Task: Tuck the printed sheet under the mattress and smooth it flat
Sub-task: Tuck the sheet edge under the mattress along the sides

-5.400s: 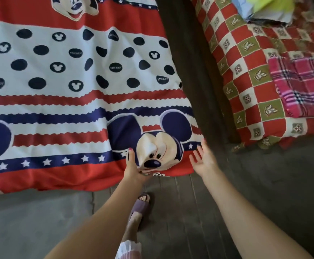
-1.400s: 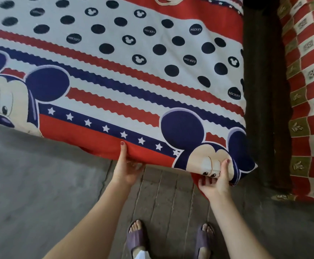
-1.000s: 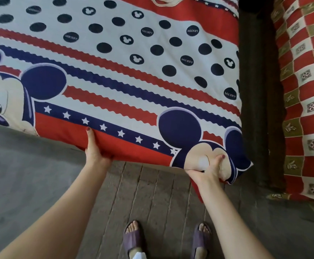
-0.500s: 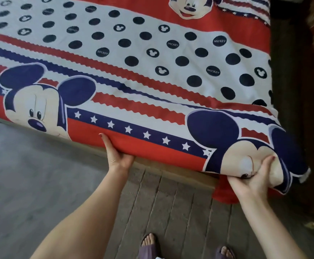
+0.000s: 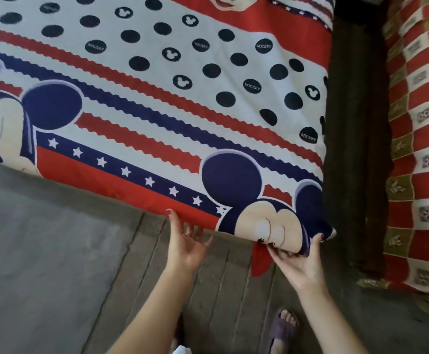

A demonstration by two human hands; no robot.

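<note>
I see the printed sheet (image 5: pixel 157 103) covering the mattress, it fills the upper left and centre of the frame. The print has red and navy wavy stripes, a white band w/ dark dots and a star band along the lower edge. The mattress itself is hidden under the cloth, so I give no point for it. 1 cartoon face sits at the sheet's lower right corner, another at the left edge of the frame.

The right hand (image 5: pixel 299 263) holds this lower right corner from below: thumb up on the navy side of the corner, fingers curled under the cartoon face, clamped on the cloth. A red flap of sheet (image 5: pixel 259 261) hangs down just left of this hand, not tucked in.

The left hand (image 5: pixel 186 241) is at the red bottom edge, near the middle of the frame. Its fingers are straight and spread, tips touching the edge of the sheet, no grip. I cannot tell if the tips go under the edge.

Below the hands is a gray floor (image 5: pixel 42 251) w/ plank lines in the centre part. 1 foot in a purple slipper (image 5: pixel 282 330) is at bottom centre-right. At the right side, past a dark gap, lies a checkered cloth (image 5: pixel 423 149) in red, white and olive.
</note>
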